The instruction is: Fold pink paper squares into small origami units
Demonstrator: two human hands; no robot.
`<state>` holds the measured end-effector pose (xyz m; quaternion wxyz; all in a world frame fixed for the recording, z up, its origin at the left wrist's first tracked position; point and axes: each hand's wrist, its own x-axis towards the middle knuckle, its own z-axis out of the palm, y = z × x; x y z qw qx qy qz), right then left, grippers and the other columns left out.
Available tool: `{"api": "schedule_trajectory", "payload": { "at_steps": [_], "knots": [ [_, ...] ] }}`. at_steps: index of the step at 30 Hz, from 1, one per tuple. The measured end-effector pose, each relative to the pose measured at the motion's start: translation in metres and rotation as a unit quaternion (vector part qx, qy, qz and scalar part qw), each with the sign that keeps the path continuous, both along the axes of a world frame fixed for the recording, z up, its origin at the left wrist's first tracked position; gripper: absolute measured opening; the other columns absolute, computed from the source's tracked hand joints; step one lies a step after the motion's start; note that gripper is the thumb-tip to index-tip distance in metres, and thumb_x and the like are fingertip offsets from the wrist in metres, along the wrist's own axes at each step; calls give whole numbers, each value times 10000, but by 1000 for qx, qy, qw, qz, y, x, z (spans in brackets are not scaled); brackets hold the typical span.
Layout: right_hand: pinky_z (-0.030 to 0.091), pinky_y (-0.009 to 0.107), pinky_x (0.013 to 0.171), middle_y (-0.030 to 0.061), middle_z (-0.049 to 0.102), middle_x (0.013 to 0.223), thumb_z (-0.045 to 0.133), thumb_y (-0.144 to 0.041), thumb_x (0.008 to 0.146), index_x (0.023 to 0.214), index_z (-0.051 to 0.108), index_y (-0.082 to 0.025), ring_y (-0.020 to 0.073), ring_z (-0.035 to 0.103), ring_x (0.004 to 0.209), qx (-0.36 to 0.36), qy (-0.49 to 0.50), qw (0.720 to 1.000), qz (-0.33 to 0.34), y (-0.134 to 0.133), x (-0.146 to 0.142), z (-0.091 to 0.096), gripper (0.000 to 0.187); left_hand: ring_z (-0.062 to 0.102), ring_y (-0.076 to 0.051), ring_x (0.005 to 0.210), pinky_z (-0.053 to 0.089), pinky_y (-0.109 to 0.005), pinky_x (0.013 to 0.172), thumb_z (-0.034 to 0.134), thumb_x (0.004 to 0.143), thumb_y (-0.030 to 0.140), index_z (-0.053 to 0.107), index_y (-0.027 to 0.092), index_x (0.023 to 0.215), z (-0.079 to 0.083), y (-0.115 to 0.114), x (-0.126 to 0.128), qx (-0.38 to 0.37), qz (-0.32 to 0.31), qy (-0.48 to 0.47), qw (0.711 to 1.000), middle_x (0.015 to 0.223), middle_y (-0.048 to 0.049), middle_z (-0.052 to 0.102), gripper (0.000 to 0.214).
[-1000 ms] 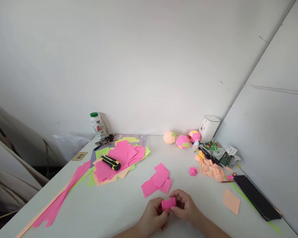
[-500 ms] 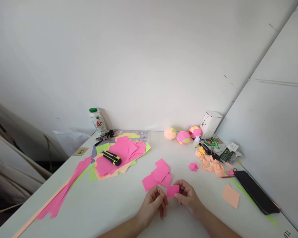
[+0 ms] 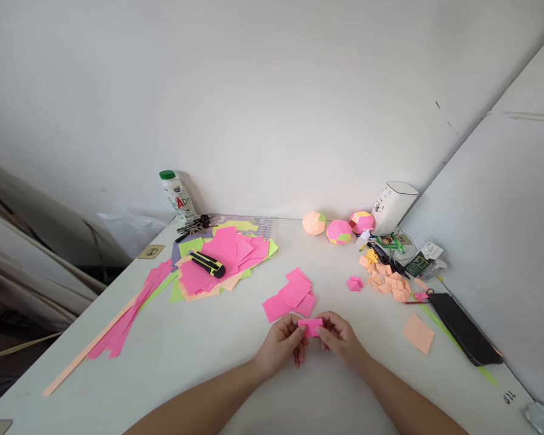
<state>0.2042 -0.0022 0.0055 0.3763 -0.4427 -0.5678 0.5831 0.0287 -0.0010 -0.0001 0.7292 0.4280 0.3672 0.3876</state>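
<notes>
Both of my hands pinch one small folded pink paper [image 3: 310,327] just above the white table [image 3: 199,368]. My left hand [image 3: 283,345] grips its left end, my right hand [image 3: 341,339] its right end, fingers curled. Directly behind them lies a small heap of pink paper squares [image 3: 289,296]. A single folded pink piece [image 3: 354,283] rests further right.
A pile of pink, green and orange sheets [image 3: 222,266] with a black-yellow utility knife [image 3: 207,264] lies at left, long paper strips [image 3: 122,317] beside it. Three paper balls [image 3: 338,230], a white box [image 3: 393,207], orange folded pieces [image 3: 387,281], a black phone [image 3: 463,327], a bottle [image 3: 174,196] and keys [image 3: 193,225] line the back and right.
My left hand let go of the pink paper half a second ago and now grips it again with the right. The view has tilted, so the hands sit higher in frame.
</notes>
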Motion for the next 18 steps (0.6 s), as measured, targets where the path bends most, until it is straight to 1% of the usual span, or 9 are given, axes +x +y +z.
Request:
{"api": "schedule_trajectory", "payload": {
  "at_steps": [4,6,10,12,15,18],
  "knots": [
    [397,241,498,-16,526,617,507,-470,870,869,583,-161,100,479,495,0,9,1000,-18,1,1,0,318,505,-68,342,378,-177,320,564,778,538,432,175,795,1,0,0,-3,-2,3,1000,603,41,575,386],
    [396,238,485,-8,546,637,514,-457,872,859,590,-159,97,484,487,1,12,1000,-24,1,1,-1,308,505,-68,340,378,-176,317,551,785,542,431,175,798,2,0,0,-4,-2,-1,1000,605,42,571,386],
    [412,244,493,-22,529,569,519,-437,876,866,610,-167,108,490,488,13,9,1000,-15,1,1,-2,285,501,-63,347,386,-183,327,578,772,529,436,178,797,1,0,-1,2,10,-2,1000,623,50,559,379],
    [430,247,500,-6,556,637,541,-435,861,890,616,-173,113,511,519,24,16,1000,-4,1,1,-3,273,482,-67,336,383,-187,332,590,762,524,434,182,774,0,0,-1,9,12,6,1000,553,65,535,376],
    [452,246,505,35,592,836,580,-426,836,966,607,-185,115,552,577,33,33,999,0,2,1,-4,275,461,-80,323,376,-191,342,588,764,516,461,182,780,0,0,0,15,11,20,1000,435,80,494,358],
    [456,242,504,54,576,935,574,-423,840,950,615,-186,111,568,603,40,44,998,11,2,1,-6,265,465,-89,334,385,-200,357,601,749,501,500,173,823,-1,0,0,12,18,24,999,416,71,512,351]
  ]
}}
